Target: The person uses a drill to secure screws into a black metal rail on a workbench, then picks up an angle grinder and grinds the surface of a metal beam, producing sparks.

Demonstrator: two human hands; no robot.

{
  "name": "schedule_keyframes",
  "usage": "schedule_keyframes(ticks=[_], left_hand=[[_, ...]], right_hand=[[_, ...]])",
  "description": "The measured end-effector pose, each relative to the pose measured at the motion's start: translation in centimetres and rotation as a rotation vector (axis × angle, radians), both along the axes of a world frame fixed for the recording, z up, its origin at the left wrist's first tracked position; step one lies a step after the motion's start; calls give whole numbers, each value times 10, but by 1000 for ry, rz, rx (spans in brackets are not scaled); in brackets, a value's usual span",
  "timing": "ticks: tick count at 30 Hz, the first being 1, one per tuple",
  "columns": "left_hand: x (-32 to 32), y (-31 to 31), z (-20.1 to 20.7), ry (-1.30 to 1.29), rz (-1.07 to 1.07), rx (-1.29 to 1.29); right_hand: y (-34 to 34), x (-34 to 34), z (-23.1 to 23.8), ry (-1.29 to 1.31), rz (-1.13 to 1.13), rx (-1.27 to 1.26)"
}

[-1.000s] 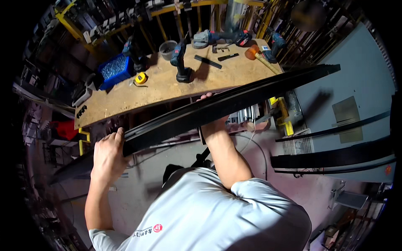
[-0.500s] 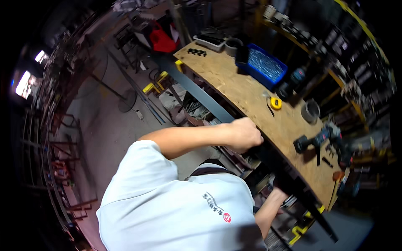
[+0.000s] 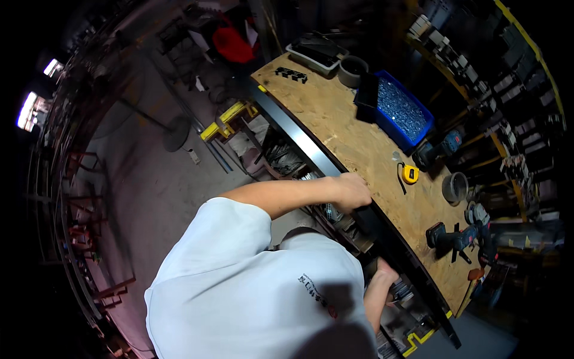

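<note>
A long dark metal bar [image 3: 299, 139] with a grey sheen on its upper stretch runs along the near edge of the wooden workbench [image 3: 335, 128]. It reaches past the bench at the lower right. My left hand [image 3: 353, 191] is closed around the bar near its middle, knuckles up, beside the bench edge. Lower down, my right hand [image 3: 385, 273] is against the underside of the bar, its fingers hidden behind it. Nearest my hands on the bench top is a yellow tape measure [image 3: 410, 174].
On the bench are a blue bin [image 3: 403, 113] of small metal fasteners, a grey tray [image 3: 317, 57], round cups, a cordless power tool [image 3: 448, 237] and an orange-headed hammer [image 3: 475, 275]. Yellow brackets [image 3: 230, 119] jut out left. Shelving stands behind, at the right.
The bar's far end has swung in toward the bench, so the bar now lies along the edge. Both hands stay at the bar, the right slightly higher. The view has shifted.
</note>
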State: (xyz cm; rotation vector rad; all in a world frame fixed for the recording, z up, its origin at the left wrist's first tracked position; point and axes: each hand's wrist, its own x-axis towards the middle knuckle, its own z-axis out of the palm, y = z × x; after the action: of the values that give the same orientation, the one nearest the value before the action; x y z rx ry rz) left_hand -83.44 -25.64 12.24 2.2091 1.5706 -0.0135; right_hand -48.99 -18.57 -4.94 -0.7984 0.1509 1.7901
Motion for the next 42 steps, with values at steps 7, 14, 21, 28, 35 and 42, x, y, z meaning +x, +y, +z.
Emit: schedule_keyframes(ticks=[7,14,21,28,35,42], left_hand=[[-16,16,-39,22,-8,79],[-52,4,-92,83,-20,-5],[-89,-12,-100,102,20,-26],[-98,-11,-108,117,20,-74],[-100,-14,-116,74,69,-68],[-77,1,-87,186,92,-268]], right_hand=[[9,-29,-10,43,-326,-211],[-7,-48,-124,108,-311,-444],[-19,-98,-119,12,-315,-558],[-34,-105,-113,-25,-185,-578],[-52,-76,-96,-423,181,-628],[-62,71,43,-718,857,-13]])
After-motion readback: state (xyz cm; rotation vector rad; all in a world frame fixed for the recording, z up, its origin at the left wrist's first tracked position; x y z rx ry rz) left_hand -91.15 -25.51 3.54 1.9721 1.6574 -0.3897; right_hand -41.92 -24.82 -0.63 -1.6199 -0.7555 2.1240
